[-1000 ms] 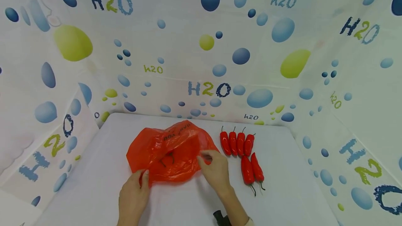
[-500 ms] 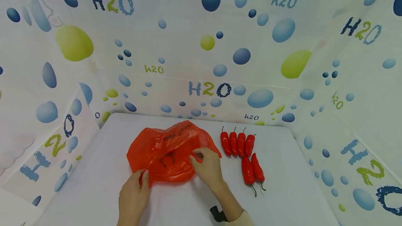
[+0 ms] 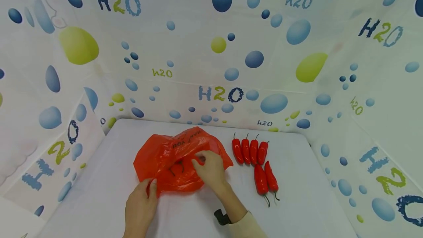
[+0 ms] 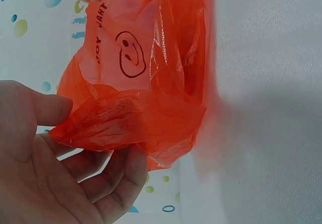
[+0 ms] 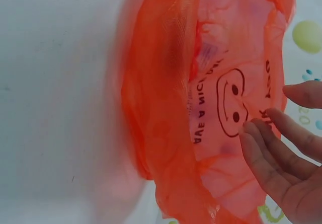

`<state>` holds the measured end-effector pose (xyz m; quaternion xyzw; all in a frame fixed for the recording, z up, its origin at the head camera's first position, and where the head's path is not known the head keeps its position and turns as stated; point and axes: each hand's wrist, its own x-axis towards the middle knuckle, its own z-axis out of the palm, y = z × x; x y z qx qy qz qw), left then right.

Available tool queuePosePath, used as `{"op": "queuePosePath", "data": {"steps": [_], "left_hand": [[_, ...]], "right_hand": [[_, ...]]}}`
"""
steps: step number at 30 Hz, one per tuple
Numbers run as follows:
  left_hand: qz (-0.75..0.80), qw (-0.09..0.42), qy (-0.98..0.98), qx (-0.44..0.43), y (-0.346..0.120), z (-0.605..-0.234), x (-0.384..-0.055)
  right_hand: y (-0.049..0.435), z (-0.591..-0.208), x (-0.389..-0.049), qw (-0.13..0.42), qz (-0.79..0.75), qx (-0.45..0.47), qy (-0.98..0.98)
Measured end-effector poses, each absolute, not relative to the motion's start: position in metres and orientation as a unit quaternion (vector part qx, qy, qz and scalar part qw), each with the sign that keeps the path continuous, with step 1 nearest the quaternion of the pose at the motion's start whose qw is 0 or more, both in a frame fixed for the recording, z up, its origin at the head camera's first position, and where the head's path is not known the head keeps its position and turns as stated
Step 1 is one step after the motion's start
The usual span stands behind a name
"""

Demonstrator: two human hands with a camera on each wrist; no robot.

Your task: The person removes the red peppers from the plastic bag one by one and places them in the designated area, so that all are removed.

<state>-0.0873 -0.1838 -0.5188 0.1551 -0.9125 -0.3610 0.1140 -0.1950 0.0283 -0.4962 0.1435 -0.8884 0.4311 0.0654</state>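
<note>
An orange-red plastic bag (image 3: 153, 157) with black printing lies crumpled on the white table, its mouth toward me. At its near left edge my left hand (image 3: 141, 205) pinches the film between thumb and fingers, as the left wrist view shows with the bag (image 4: 136, 118) stretched away from the hand (image 4: 75, 168). My right hand (image 3: 211, 170) is over the right part of the bag, fingers loosely bent. In the right wrist view, the thumb stands apart from the fingers (image 5: 274, 156) and nothing is between them. A printed smiley face (image 5: 232, 103) shows behind the fingertips.
Four-in-a-row style, several red chili peppers (image 3: 245, 151) lie right of the bag, with two more peppers (image 3: 260, 180) below them. A black device (image 3: 221, 217) sits at my right wrist. Patterned white sheeting (image 3: 185, 47) surrounds the table (image 3: 297, 194).
My right hand has moved left, away from the peppers and farther over the bag, with the forearm following. My left hand keeps its place at the bag's edge.
</note>
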Motion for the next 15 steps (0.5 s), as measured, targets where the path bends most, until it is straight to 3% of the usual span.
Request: {"op": "queuePosePath", "data": {"steps": [15], "left_hand": [[-0.361, 0.118, -0.911, 0.159, -0.189, -0.521, -0.085]], "right_hand": [[0.007, -0.514, -0.212, 0.019, 0.405, 0.174, -0.897]]}}
